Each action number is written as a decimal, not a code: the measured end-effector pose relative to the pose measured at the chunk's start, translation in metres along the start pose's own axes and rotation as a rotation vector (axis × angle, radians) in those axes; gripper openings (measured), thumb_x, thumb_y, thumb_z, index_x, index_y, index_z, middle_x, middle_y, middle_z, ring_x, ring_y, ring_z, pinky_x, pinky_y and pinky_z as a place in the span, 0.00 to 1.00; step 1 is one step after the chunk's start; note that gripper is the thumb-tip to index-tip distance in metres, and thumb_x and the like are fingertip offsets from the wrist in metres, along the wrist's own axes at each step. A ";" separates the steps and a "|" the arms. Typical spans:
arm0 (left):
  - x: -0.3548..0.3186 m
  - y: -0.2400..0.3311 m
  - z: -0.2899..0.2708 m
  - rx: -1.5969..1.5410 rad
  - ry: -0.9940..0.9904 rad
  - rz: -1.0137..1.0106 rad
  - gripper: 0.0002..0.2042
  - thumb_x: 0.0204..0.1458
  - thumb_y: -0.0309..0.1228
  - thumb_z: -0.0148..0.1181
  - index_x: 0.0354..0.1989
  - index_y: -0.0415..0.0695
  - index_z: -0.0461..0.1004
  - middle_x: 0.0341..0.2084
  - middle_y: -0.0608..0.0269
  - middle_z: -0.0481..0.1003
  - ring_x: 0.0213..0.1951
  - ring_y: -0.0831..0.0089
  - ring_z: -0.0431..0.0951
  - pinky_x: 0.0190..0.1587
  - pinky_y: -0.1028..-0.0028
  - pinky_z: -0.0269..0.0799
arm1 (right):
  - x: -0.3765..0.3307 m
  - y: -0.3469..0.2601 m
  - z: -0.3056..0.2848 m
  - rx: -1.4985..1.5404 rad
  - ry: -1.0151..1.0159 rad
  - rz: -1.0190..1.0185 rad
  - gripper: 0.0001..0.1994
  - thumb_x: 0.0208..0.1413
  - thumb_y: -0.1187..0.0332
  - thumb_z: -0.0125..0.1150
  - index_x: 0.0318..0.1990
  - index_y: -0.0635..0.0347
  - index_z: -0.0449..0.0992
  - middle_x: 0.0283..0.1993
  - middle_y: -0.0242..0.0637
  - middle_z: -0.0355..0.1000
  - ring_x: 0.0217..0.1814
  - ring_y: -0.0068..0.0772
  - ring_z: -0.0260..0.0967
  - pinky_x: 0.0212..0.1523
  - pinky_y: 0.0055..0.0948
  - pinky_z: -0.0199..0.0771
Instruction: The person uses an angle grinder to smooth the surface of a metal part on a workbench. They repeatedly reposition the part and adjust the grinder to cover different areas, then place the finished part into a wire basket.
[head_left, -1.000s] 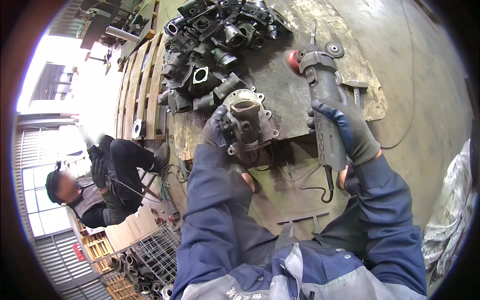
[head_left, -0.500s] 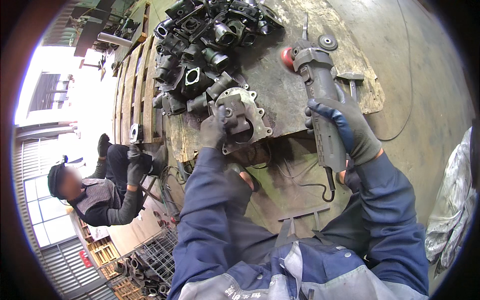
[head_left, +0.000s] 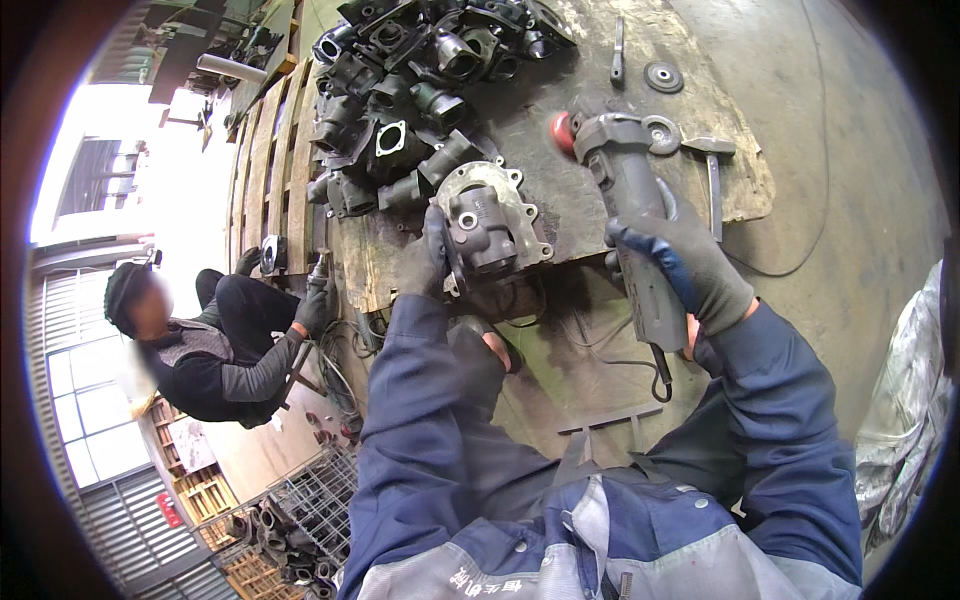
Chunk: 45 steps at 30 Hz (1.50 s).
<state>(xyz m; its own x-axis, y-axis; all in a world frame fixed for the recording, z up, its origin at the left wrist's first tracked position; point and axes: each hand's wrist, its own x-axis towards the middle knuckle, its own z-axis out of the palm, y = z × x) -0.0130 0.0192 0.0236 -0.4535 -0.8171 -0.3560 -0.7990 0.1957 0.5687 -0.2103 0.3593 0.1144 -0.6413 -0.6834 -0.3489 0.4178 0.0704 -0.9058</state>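
Observation:
A metal housing casting (head_left: 483, 238) with a pale, holed flange stands at the near edge of the wooden bench top (head_left: 590, 215). My gloved left hand (head_left: 424, 258) grips its left side, and some of the fingers are hidden. Wrapped round the body of a grey angle grinder (head_left: 617, 160) is my gloved right hand (head_left: 688, 255). The grinder's red, slightly blurred disc (head_left: 563, 132) points to the far left, apart from the casting. Its cord (head_left: 663, 380) hangs from the near end.
Many dark castings (head_left: 400, 100) are heaped at the bench's far left. A hammer (head_left: 712, 165), spare discs (head_left: 663, 77) and a slim tool (head_left: 618, 55) lie right. At left, a seated co-worker (head_left: 215, 350) holds a tool beside a pallet (head_left: 262, 180). A wire crate (head_left: 315, 500) holds parts.
The casting has turned in my left hand, so its round boss faces up more. The grinder has shifted slightly left and nearer. The co-worker has moved a hand, now holding a tool.

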 end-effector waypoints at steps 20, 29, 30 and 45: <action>-0.167 0.082 0.080 -1.129 -0.496 -0.175 0.34 0.71 0.58 0.53 0.66 0.35 0.72 0.56 0.54 0.78 0.54 0.67 0.79 0.58 0.67 0.75 | 0.014 0.075 0.069 -0.262 -0.259 0.057 0.36 0.53 0.66 0.71 0.70 0.65 0.67 0.60 0.47 0.76 0.61 0.39 0.74 0.64 0.38 0.74; -0.160 0.074 0.075 -1.337 -0.436 -0.167 0.29 0.66 0.53 0.66 0.59 0.36 0.78 0.48 0.60 0.81 0.46 0.73 0.82 0.49 0.72 0.79 | 0.020 0.065 0.081 -0.367 -0.287 0.043 0.36 0.55 0.66 0.72 0.72 0.65 0.67 0.62 0.45 0.74 0.64 0.33 0.71 0.68 0.35 0.70; -0.160 0.073 0.075 -1.338 -0.454 -0.195 0.29 0.67 0.53 0.66 0.59 0.36 0.78 0.48 0.60 0.81 0.46 0.73 0.82 0.50 0.72 0.79 | 0.020 0.064 0.082 -0.376 -0.284 0.056 0.36 0.55 0.65 0.72 0.71 0.64 0.67 0.62 0.46 0.75 0.64 0.34 0.71 0.68 0.36 0.70; -0.144 0.067 0.080 -1.390 -0.525 -0.170 0.30 0.68 0.53 0.63 0.62 0.35 0.76 0.51 0.57 0.81 0.49 0.71 0.82 0.52 0.71 0.79 | 0.021 0.060 0.094 -0.300 -0.187 0.029 0.39 0.50 0.64 0.68 0.72 0.62 0.66 0.58 0.53 0.77 0.59 0.47 0.77 0.63 0.41 0.75</action>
<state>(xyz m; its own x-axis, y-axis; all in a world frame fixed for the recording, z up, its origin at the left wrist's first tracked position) -0.0328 0.1932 0.0540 -0.7234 -0.4345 -0.5365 0.0118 -0.7848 0.6197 -0.1381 0.2808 0.0754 -0.4917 -0.7971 -0.3505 0.2089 0.2827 -0.9362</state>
